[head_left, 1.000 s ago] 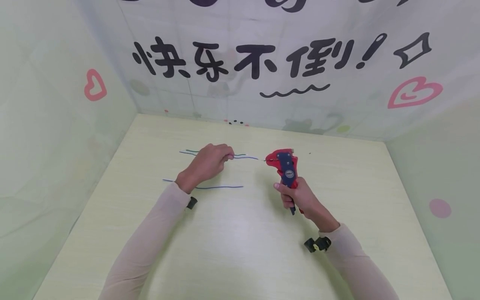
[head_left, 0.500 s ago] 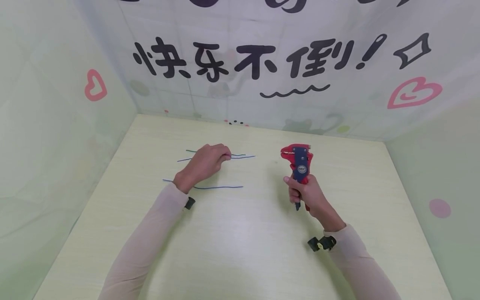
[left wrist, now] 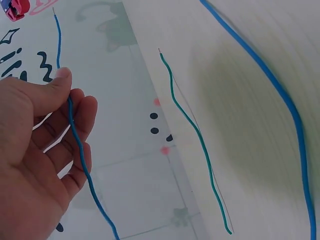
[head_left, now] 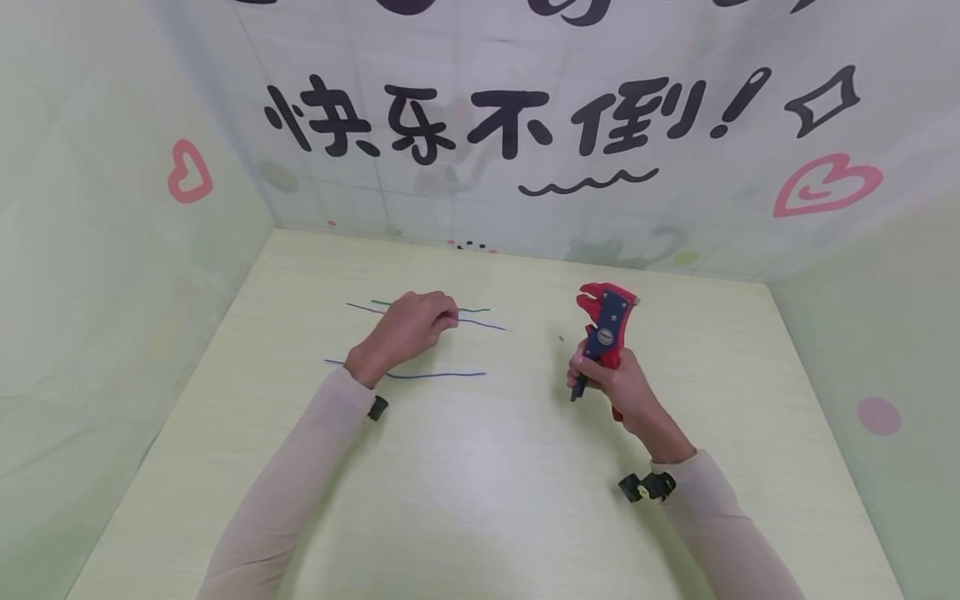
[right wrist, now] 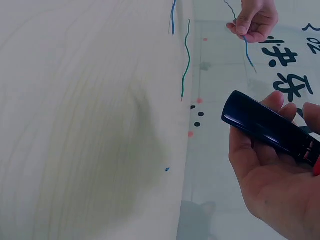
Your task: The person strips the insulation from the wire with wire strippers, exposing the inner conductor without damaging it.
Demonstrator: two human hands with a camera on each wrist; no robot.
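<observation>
- Left hand (head_left: 408, 327) pinched a bare-tipped blue wire (left wrist: 81, 146) above the table (head_left: 480, 508).
- Right hand (head_left: 628, 387) gripped the stripper (head_left: 612, 318), fingers curled, apart from the wire.
- Stripping seemed in hand; next likely called for turning the wire.

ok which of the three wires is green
The thin green wire, lying farthest back on the pale table. The other two are blue: a held wire in the left hand, a loose wire lying closer in.
</observation>
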